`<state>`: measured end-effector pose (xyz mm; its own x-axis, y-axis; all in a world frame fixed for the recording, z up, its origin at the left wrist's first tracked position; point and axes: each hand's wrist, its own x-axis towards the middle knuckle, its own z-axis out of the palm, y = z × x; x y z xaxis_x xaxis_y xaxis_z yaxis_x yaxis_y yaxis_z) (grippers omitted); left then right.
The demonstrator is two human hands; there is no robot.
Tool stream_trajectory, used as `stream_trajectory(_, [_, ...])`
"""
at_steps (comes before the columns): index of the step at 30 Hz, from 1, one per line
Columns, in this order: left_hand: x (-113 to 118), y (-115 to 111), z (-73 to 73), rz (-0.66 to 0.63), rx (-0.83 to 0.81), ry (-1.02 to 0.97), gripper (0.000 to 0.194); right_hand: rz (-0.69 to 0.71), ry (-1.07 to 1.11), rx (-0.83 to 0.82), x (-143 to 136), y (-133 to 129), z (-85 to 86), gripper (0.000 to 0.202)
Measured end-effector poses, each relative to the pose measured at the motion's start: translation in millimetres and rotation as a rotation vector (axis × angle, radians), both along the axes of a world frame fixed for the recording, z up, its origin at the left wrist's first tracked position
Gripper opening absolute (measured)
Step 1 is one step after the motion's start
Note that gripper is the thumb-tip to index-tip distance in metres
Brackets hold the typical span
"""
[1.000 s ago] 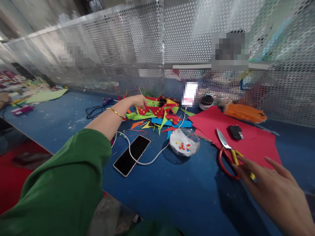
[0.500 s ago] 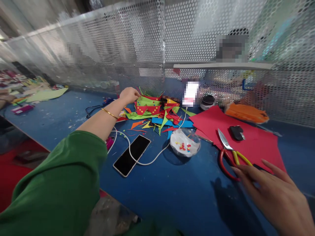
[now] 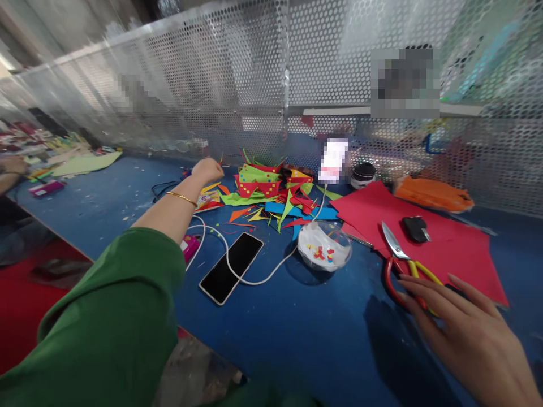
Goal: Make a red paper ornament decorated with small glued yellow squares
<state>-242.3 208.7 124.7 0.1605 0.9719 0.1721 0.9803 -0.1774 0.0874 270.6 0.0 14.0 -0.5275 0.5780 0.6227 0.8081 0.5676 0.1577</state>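
My left hand [image 3: 207, 170] is closed beside the colourful paper pile, left of the red and green paper glasses [image 3: 258, 185]; what its fingers hold, if anything, is too small to name. At the right, my right hand [image 3: 456, 316] lies with fingers spread over the red and yellow handles of the scissors [image 3: 394, 243], whose blades point away over red paper sheets [image 3: 458, 249]. A black clip-like object [image 3: 416, 229] rests on those sheets. Small paper bits lie in a clear bowl [image 3: 324, 246] with white lining.
A dark phone [image 3: 231, 268] lies in the middle under a white cable. Behind stand a lit phone [image 3: 334, 161], a black-lidded jar [image 3: 363, 175] and an orange packet [image 3: 432, 194], before a perforated metal screen [image 3: 237, 85]. Another person's arm shows at the far left.
My left hand has moved left, away from the paper glasses. My right hand has come further over the scissor handles. The camera view has shifted slightly.
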Motion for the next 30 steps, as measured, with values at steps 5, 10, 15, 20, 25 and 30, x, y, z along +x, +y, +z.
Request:
stream_trajectory(5, [84.7, 10.6, -19.9, -0.087, -0.047, 0.093, 0.034, -0.005, 0.031, -0.027, 1.1, 0.1, -1.5, 0.026])
stream_trajectory(10, [149.0, -7.6, -53.5, -0.314, -0.187, 0.209, 0.067, -0.009, 0.049, -0.064, 1.4, -0.7, -2.3, 0.023])
stream_trajectory(15, [156.5, -3.6, -64.9, -0.248, -0.167, 0.278, 0.041, -0.005, 0.077, -0.091, -0.4, -3.5, 0.4, 0.021])
stream_trajectory(20, [151.2, 22.1, -55.5, -0.185, -0.064, 0.255, 0.043, -0.01, 0.091, -0.11, -1.0, -4.1, 1.7, 0.021])
stream_trajectory(25, [144.8, 38.2, -48.3, -0.155, -0.001, 0.257, 0.045, -0.019, 0.04, -0.094, -1.4, -3.3, 1.6, 0.025])
stream_trajectory(30, [134.4, 44.2, -41.5, -0.122, 0.013, 0.282, 0.046, -0.017, 0.02, -0.093, -2.1, -2.6, 2.9, 0.025])
